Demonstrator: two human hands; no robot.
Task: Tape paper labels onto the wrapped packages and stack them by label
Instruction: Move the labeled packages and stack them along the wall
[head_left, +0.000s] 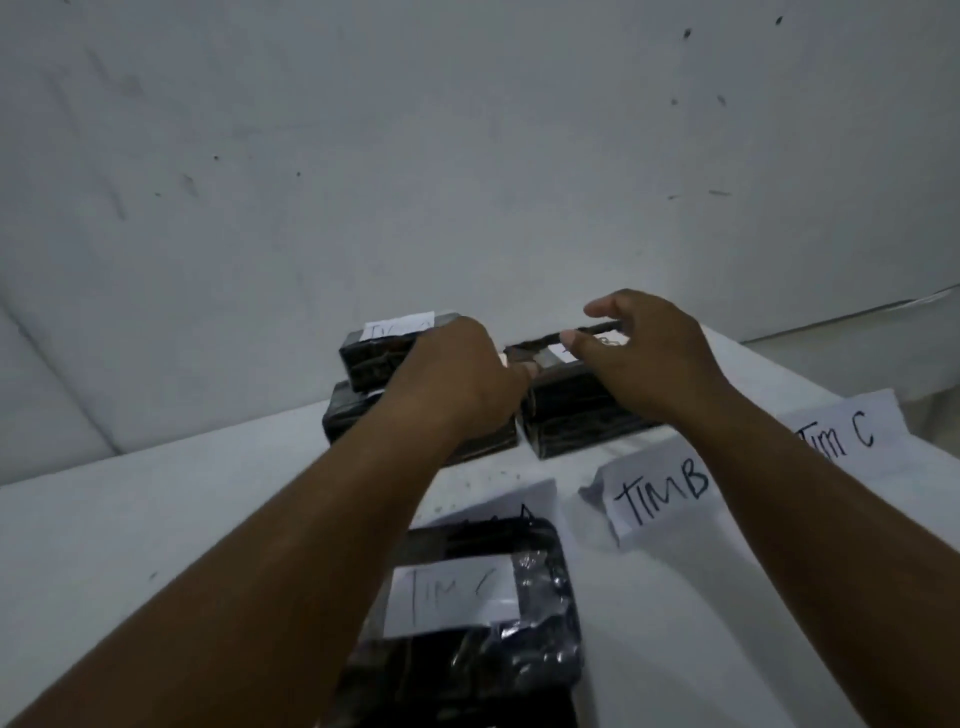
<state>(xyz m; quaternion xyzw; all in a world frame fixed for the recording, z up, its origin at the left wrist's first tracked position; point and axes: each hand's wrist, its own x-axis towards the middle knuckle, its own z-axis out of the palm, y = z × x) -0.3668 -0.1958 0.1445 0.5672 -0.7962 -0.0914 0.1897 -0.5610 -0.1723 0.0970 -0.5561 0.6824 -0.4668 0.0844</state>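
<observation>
Black wrapped packages stand in two stacks at the far side of the white table (156, 519). The left stack (363, 364) has two packages, and the upper one bears a white label (400, 325). On the right stack (582, 415) lies a top package (550, 353) with a label partly hidden by my fingers. My left hand (457, 374) grips its left end. My right hand (649, 353) holds its right side, thumb on the label and fingers over the far edge. Close to me lies another labelled package (457, 592), resting on more black wrapped material (467, 675).
Three paper sheets lie on the table. One (524, 499) is half covered by the near package, one reads "TIM B" (660, 493), one reads "TIM C" (841, 436). A white wall (467, 156) rises right behind the stacks.
</observation>
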